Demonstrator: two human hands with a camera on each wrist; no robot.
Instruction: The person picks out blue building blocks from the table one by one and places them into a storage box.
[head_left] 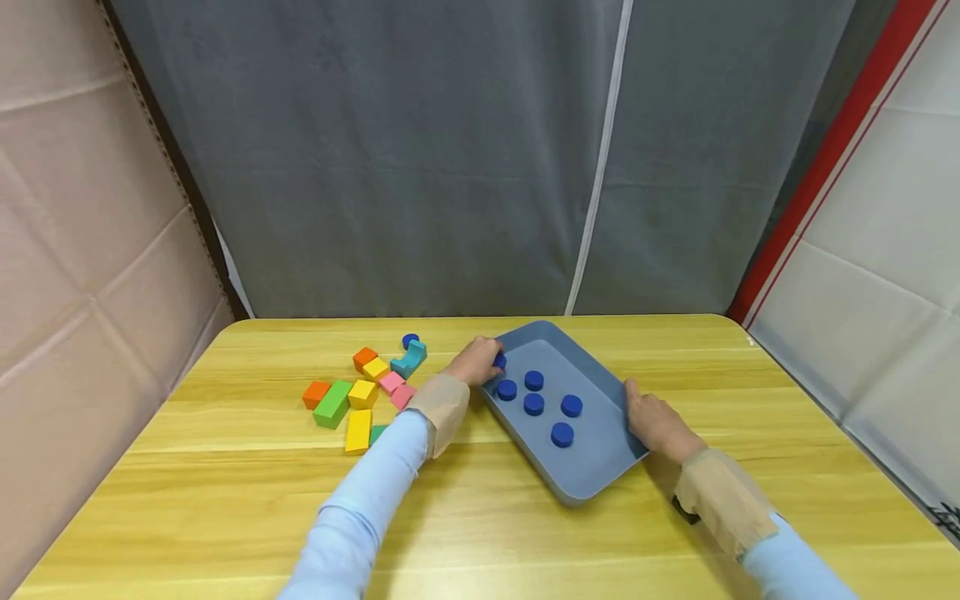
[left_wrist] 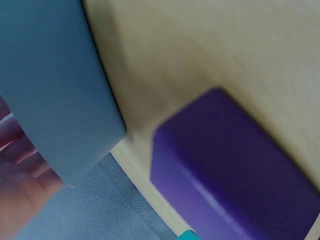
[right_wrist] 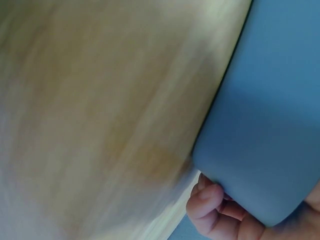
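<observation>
A blue-grey tray (head_left: 611,471) lies at an angle on the table with several dark blue discs (head_left: 533,404) in it. My left hand (head_left: 474,360) grips its left wall, fingers reaching over the rim beside a partly hidden blue disc (head_left: 499,360). The tray's outer wall (left_wrist: 60,85) covers those fingertips in the left wrist view. Across from it, my right hand (head_left: 660,423) holds the right wall. In the right wrist view, curled fingers (right_wrist: 207,200) hold the tray's corner edge (right_wrist: 260,140). A purple block (left_wrist: 235,165) lies close to the tray in the left wrist view.
Left of the tray lie several coloured blocks, among them a green block (head_left: 332,405), a yellow block (head_left: 359,430) and a teal curved block (head_left: 409,358). Another blue disc (head_left: 410,341) sits behind them. A grey curtain (head_left: 420,167) hangs beyond the wooden table (head_left: 187,500).
</observation>
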